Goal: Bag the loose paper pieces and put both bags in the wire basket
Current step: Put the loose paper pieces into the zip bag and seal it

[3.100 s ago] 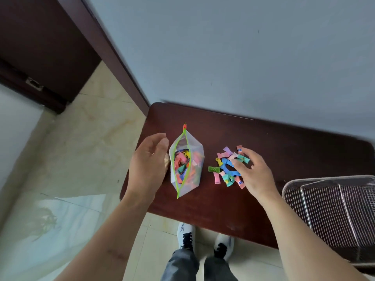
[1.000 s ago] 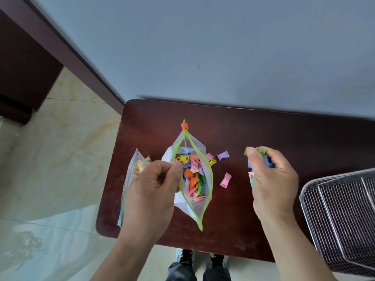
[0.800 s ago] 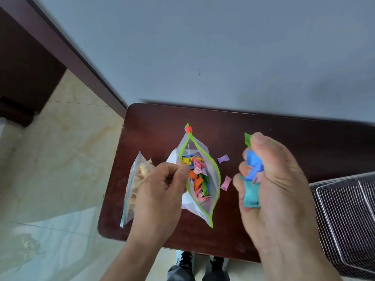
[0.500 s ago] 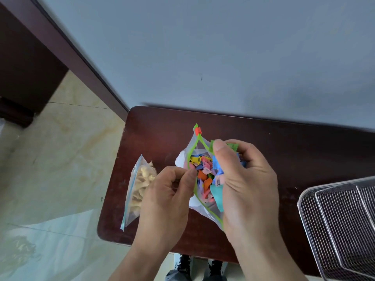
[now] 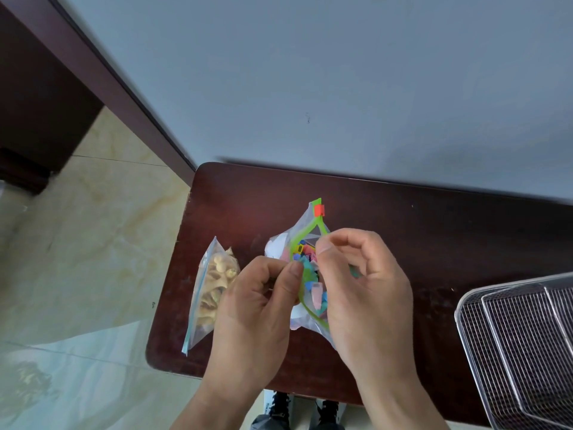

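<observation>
A clear bag with a green zip rim point(image 5: 311, 226) and a red slider lies open on the dark wooden table point(image 5: 248, 197), full of coloured paper pieces point(image 5: 313, 279). My left hand point(image 5: 254, 305) pinches its left rim. My right hand point(image 5: 366, 290) hovers over the bag's mouth with loosely curled fingers held apart; a green scrap shows just under them. A second clear bag point(image 5: 214, 287) with pale pieces lies at the table's left end. The wire basket point(image 5: 527, 336) stands to the right, with nothing in it.
The table stands against a grey wall. Its left and front edges drop to a tiled floor, where my shoes point(image 5: 304, 411) show. A dark wooden door frame runs along the upper left.
My right hand gathered the loose pieces from the table and carried them to the bag's mouth, and its fingers have now loosened there. My left hand took hold of the bag's rim.
</observation>
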